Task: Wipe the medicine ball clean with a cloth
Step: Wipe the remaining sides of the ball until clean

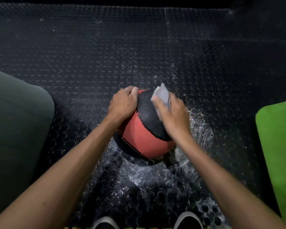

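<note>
Nearest, 2 shoe toes (187,220) stand on the studded black floor (89,47), which looks wet and streaked around the medicine ball (143,131). The red and black ball sits on the floor between both forearms. The left hand (123,104) steadies its far left side, fingers curled over the top. The right hand (173,116), blurred, presses a pale cloth (161,95) onto the black panel; its finger pose cannot be told. Wiping seems underway, with the red panels and underside likely left. No readable writing shows.
</note>
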